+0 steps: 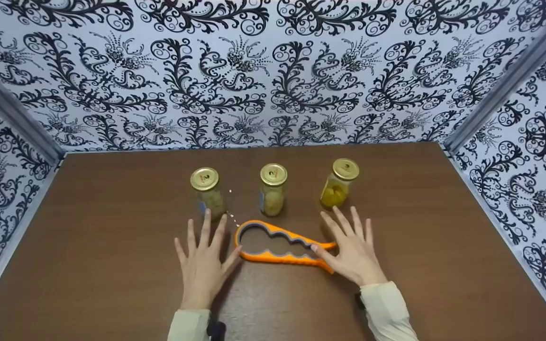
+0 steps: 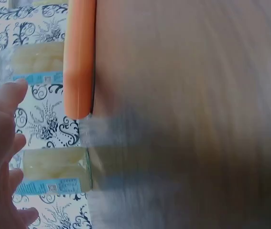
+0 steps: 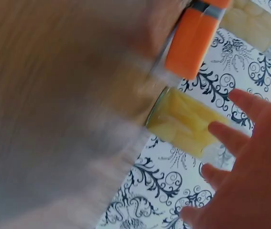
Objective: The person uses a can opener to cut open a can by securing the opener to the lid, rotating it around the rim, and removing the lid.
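Note:
An orange jar opener [image 1: 273,258] with a grey scalloped inner edge lies on the table between the hands. My left hand [image 1: 204,270] is spread with straight fingers; its thumb tip overlaps the opener's rounded end, and its fingertips reach toward the left jar [image 1: 210,192]. Fingers apart, my right hand [image 1: 354,253] has its thumb over the opener's handle end. Just beyond those fingertips stands the right jar [image 1: 335,189], with yellow pieces inside. The middle jar [image 1: 273,192] stands upright behind the opener, its contents pale. All three jars wear gold lids. Neither hand grips anything.
The brown wooden table [image 1: 112,237] meets a patterned back wall [image 1: 263,71] behind the jars. Similar side panels rise at left and right, with grey corner posts [image 1: 495,80]. Small white specks [image 1: 233,219] lie between the left jar and the opener.

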Demonstrator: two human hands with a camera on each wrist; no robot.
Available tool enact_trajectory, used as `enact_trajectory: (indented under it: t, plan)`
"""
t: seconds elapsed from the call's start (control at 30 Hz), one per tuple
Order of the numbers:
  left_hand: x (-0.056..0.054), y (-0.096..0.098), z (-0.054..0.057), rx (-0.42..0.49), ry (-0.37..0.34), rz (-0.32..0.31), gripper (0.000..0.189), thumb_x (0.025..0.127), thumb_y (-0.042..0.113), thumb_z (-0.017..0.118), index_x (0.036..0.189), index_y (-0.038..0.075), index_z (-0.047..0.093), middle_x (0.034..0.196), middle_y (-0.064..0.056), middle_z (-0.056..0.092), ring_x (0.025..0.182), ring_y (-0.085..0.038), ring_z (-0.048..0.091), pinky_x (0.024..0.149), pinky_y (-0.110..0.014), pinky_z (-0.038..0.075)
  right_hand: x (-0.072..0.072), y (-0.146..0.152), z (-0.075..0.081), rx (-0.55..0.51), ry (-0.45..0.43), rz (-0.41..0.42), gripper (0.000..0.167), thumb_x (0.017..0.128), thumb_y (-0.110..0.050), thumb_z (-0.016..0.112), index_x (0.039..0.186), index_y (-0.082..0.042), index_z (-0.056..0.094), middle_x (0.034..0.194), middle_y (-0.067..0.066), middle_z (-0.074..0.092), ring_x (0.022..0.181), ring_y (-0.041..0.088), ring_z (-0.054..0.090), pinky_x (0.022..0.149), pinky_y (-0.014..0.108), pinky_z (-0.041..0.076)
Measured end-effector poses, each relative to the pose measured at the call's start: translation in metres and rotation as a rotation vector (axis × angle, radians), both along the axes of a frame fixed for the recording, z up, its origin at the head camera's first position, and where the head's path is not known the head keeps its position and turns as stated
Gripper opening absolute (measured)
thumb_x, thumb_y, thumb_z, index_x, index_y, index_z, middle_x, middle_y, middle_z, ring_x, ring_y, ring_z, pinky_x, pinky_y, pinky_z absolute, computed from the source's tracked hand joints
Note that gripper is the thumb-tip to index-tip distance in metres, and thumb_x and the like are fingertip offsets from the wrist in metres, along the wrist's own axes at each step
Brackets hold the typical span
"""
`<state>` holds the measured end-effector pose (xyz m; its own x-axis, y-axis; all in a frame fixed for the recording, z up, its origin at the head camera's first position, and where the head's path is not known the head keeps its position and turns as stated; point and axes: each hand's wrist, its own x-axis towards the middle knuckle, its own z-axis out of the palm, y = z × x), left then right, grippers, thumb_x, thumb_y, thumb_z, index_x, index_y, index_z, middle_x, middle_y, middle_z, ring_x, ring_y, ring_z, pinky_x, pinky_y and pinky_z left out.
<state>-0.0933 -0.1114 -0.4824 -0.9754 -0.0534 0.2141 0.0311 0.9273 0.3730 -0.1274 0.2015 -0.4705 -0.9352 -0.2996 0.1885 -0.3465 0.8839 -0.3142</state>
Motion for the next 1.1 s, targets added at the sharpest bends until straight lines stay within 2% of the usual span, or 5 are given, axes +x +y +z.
enact_trajectory:
  t: [0.17, 0.37, 0.63, 0.9, 1.1]
  plan:
    - [-0.002, -0.012, -0.003, 0.159, -0.025, 0.061, 0.072, 0.089, 0.046, 0.065, 0.143, 0.005, 0.042, 0.154, -0.013, 0.029, 0.139, -0.042, 0.021, 0.105, -0.068, 0.013, 0.001, -0.004, 0.0, -0.098, -0.133, 0.115, 0.069, 0.09, -0.053, 0.06, 0.145, -0.014, 0.044, 0.149, 0.013, 0.039, 0.142, 0.039, 0.015, 0.108, 0.062, 0.016]
    - [-0.023, -0.028, -0.001, 0.406, 0.05, 0.101, 0.076, 0.083, 0.023, 0.076, 0.137, -0.013, 0.036, 0.134, -0.033, 0.044, 0.125, -0.047, 0.042, 0.103, -0.058, 0.031, 0.0, -0.013, 0.004, -0.092, -0.251, 0.204, 0.073, 0.082, -0.05, 0.072, 0.14, -0.012, 0.051, 0.135, 0.014, 0.053, 0.128, 0.037, 0.042, 0.103, 0.058, 0.03]
    - [-0.054, -0.023, 0.018, 0.954, -0.045, 0.132, 0.092, 0.078, 0.011, 0.079, 0.147, -0.004, 0.02, 0.149, -0.03, 0.027, 0.136, -0.042, 0.029, 0.11, -0.045, 0.026, -0.004, -0.024, 0.004, 0.082, -0.25, 0.189, 0.066, 0.075, -0.032, 0.083, 0.128, -0.002, 0.058, 0.115, 0.01, 0.056, 0.104, 0.03, 0.055, 0.086, 0.048, 0.046]
    - [-0.08, -0.018, 0.014, 1.023, -0.087, 0.204, 0.094, 0.077, 0.018, 0.08, 0.15, 0.003, 0.022, 0.149, -0.022, 0.032, 0.136, -0.035, 0.03, 0.11, -0.046, 0.023, -0.011, -0.026, 0.009, 0.146, -0.214, 0.269, 0.058, 0.073, -0.029, 0.085, 0.115, 0.003, 0.062, 0.1, 0.008, 0.054, 0.089, 0.026, 0.054, 0.072, 0.044, 0.05]
    - [-0.093, -0.014, 0.007, 1.263, -0.046, 0.227, 0.078, 0.081, 0.01, 0.076, 0.145, 0.005, 0.031, 0.139, -0.018, 0.041, 0.129, -0.031, 0.037, 0.107, -0.042, 0.028, -0.016, -0.021, 0.013, 0.22, -0.12, 0.335, 0.053, 0.072, -0.021, 0.082, 0.111, 0.005, 0.057, 0.094, 0.013, 0.059, 0.083, 0.032, 0.057, 0.074, 0.047, 0.049]
